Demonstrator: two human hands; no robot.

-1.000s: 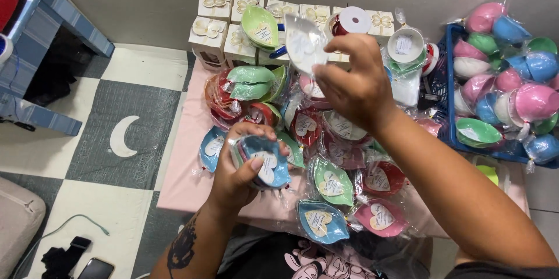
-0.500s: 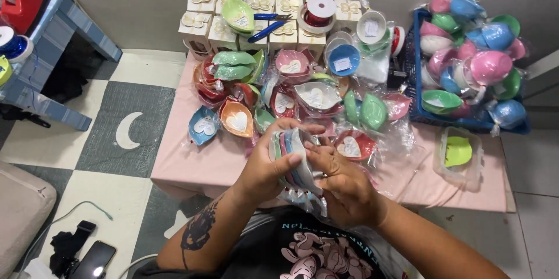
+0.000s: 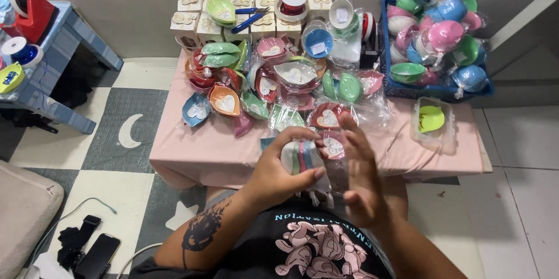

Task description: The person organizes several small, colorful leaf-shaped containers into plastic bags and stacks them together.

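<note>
Already the left hand (image 3: 279,174) gripped a stack of wrapped leaf dishes (image 3: 303,157), fingers curled tight around it, just above the pink table's (image 3: 192,151) near edge; the right hand (image 3: 358,180) hovered beside, fingers spread. Many wrapped dishes (image 3: 279,81) lay ungathered.

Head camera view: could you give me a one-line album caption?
Left hand grips a stack of plastic-wrapped leaf-shaped dishes, right hand open beside it, over a pink-clothed table.

Home craft corner (checkered floor mat (image 3: 110,139)), wrapped favours (image 3: 279,81).
</note>
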